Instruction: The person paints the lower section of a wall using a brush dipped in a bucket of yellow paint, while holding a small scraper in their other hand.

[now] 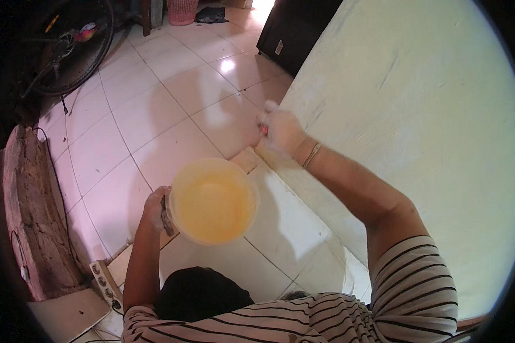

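Note:
My left hand (158, 206) grips the left side of a round, pale translucent plastic tub (213, 201), and something brown and flat shows between the palm and the tub. Yellowish material lies inside the tub; whether it is liquid or paste I cannot tell. Up and to the right, my right hand (281, 128) is closed around a small object with a red part (264, 128), beside the edge of a pale yellow-green wall (403, 107). Motion blurs this hand, and the rest of the object is hidden. Whitish residue covers both hands.
A multi-socket power strip (105, 285) lies at lower left, near a rough broken ledge (43, 214) with a cable along it. A bicycle wheel (68, 47) stands at upper left. Beyond are a pink basket (182, 10) and a dark cabinet-like object (292, 34). The tiled floor (167, 124) has a step edge.

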Available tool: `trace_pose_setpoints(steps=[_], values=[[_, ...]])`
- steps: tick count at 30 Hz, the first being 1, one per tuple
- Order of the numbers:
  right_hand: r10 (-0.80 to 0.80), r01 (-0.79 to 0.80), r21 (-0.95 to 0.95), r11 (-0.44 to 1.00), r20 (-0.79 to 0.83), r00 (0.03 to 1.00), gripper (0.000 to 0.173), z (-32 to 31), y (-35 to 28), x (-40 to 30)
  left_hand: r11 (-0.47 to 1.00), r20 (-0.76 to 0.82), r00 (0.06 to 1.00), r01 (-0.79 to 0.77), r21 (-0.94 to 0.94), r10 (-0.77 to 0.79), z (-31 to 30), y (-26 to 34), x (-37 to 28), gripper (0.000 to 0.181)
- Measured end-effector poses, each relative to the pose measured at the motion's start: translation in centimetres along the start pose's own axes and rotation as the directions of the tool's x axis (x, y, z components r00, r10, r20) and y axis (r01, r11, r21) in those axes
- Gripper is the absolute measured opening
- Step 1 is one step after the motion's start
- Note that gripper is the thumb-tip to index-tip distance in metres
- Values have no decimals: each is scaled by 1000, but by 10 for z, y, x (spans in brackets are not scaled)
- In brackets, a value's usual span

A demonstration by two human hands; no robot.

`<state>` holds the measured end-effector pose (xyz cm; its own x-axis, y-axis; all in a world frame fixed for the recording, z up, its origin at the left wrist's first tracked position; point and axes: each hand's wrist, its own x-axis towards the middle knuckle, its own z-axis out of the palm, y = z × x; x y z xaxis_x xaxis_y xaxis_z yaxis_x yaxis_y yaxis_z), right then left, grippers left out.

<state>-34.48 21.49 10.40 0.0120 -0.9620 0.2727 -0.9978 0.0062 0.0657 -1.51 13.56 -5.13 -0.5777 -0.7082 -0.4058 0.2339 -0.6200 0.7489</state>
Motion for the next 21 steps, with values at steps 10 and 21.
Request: trace_pose_setpoints(steps=[10,21], values=[[-212,-112,-354,928,-752,625,13,-219,-9,22,998,-34,999,-35,-50,33,-3,-6,3,25],[-230,202,-350,915,-40,972,12,-22,-3,-21,999,-59,997,-43,19,44,-9,-10,12,29]])
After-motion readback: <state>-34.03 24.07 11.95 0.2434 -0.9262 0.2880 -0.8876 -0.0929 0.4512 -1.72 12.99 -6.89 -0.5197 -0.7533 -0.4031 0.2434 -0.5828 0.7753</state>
